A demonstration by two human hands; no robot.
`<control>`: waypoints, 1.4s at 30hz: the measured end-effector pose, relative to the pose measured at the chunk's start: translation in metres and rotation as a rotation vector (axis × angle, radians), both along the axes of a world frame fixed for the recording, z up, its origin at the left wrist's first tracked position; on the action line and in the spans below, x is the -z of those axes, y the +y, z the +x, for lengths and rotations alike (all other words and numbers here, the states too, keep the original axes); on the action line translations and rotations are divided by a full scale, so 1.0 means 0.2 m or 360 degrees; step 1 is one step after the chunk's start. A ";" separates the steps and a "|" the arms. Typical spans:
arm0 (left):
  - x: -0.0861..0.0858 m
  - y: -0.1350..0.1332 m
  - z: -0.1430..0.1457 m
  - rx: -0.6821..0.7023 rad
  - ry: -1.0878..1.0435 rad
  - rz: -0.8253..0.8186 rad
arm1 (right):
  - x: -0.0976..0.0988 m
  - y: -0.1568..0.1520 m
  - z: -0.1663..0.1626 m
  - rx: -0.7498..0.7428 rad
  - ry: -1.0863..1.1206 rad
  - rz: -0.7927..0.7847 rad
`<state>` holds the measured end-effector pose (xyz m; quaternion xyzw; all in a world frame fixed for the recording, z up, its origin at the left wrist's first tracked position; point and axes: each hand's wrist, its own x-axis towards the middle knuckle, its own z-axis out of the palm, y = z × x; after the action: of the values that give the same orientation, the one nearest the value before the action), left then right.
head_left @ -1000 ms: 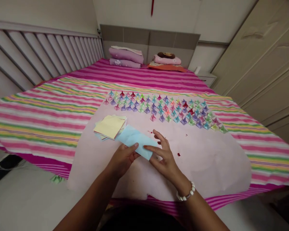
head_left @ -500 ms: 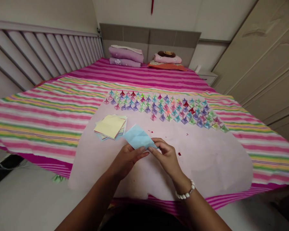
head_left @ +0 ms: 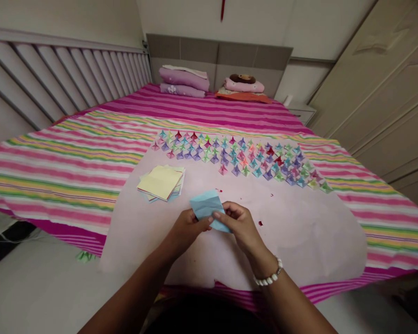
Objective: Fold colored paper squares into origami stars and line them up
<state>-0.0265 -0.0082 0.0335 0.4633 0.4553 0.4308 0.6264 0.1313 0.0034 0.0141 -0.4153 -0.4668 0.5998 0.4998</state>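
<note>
Blue paper (head_left: 206, 203) turned, pale sheet (head_left: 299, 236) on striped bed (head_left: 69, 171), headboard (head_left: 198, 54)

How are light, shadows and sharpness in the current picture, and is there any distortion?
In the head view, the light is dim, without strong glare; there too, a soft shadow darkens the pale sheet below the blue paper; at the head view's right, panelled doors slant, wide-angle distortion likely; its small folded papers look soft.
</note>
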 end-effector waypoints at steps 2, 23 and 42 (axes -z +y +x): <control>0.00 0.00 0.00 0.0009 -0.0028 0.0030 | 0.01 0.00 0.00 0.0047 0.0025 -0.0052; 0.07 -0.01 -0.01 -0.0362 0.0283 0.0462 | 0.01 0.00 -0.02 0.0238 0.0343 -0.0094; 0.14 0.03 -0.03 -0.0188 0.0135 -0.0064 | 0.02 0.02 -0.03 0.0151 0.0400 -0.0059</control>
<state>-0.0318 -0.0031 0.0061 0.4409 0.5164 0.4378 0.5892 0.1243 0.0069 0.0093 -0.3678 -0.3691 0.6313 0.5744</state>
